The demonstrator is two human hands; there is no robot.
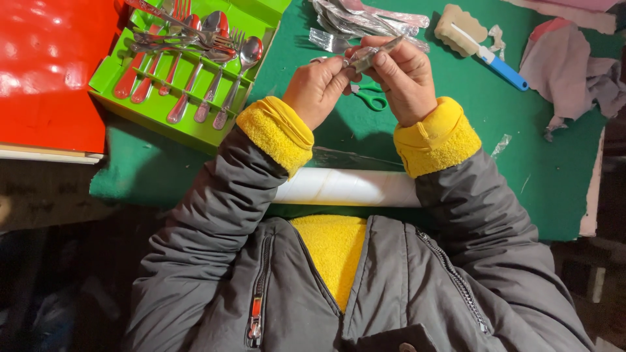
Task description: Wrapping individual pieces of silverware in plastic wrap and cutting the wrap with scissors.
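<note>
Closest to you, a smooth white tube [345, 188] lies across the soft green cloth table [554, 163]. Just past it, your left hand [317, 87] and right hand [405, 78] are close together, both pinched on a shiny piece of cutlery in clear wrap [370, 56]. Green scissors [370, 98] lie under them. At 10 o'clock sits a green tray [150, 107] of shiny spoons and forks. At 12 o'clock, more wrapped cutlery [365, 19]. At 1 o'clock, a sponge brush [473, 39].

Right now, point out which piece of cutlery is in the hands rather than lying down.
The plastic-wrapped piece, pinched between the left hand and right hand. The others lie in the green tray or in the wrapped pile on the green mat.
</note>
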